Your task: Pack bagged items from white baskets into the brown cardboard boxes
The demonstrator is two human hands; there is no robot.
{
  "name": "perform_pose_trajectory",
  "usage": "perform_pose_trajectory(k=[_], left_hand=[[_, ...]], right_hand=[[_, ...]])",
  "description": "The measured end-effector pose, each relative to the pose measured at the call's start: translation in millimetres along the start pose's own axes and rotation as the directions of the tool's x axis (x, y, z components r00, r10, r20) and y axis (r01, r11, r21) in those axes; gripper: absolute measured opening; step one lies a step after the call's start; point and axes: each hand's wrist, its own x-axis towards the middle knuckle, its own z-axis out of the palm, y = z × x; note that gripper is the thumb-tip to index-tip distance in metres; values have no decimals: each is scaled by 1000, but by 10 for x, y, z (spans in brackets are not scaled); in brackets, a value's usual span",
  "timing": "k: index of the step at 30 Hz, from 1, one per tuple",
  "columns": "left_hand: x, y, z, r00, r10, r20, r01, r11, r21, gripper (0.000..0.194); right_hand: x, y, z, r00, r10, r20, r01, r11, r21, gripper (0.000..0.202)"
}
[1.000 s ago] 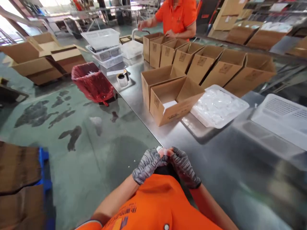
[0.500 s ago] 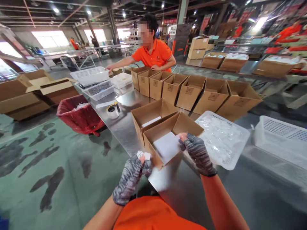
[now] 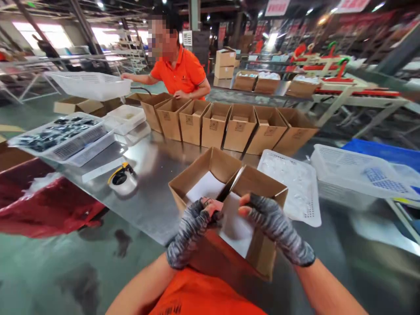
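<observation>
My left hand (image 3: pixel 197 225), in a grey knitted fingerless glove, is closed at the wall between two open cardboard boxes; what it pinches is too unclear to name. My right hand (image 3: pixel 274 225), gloved alike, hangs over the nearer box (image 3: pixel 264 251) with its fingers apart and nothing visible in them. A white sheet (image 3: pixel 234 245) lies at the bottom of that box. The other box (image 3: pixel 183 192), just beyond and to the left, also has a white sheet (image 3: pixel 206 187) inside. Both stand on a metal table (image 3: pixel 154 197).
Several open cartons (image 3: pixel 215 127) stand in a row behind. A tape dispenser (image 3: pixel 123 179) and a basket of dark packets (image 3: pixel 59 133) lie left. On the right are a tray of clear bags (image 3: pixel 290 186) and a white basket (image 3: pixel 354 170). A co-worker (image 3: pixel 183 72) holds another basket (image 3: pixel 92 85).
The view has turned right. My left hand, earlier beside the boxes with small white pieces, is now over them. The nearer box has rotated. The co-worker has lifted a white basket off the stack.
</observation>
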Motion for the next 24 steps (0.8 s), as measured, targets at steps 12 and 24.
perform_pose_trajectory(k=[12,24], left_hand=[[620,407,-479,955,18,295,20,992,-124,68],[1187,616,-525,980,-24,196,73,966,-249,73]], right_hand=[[581,-484,822,998,45,53,-48,997,65,43],[1076,-39,353,991,58,120,-38,987,-158,41]])
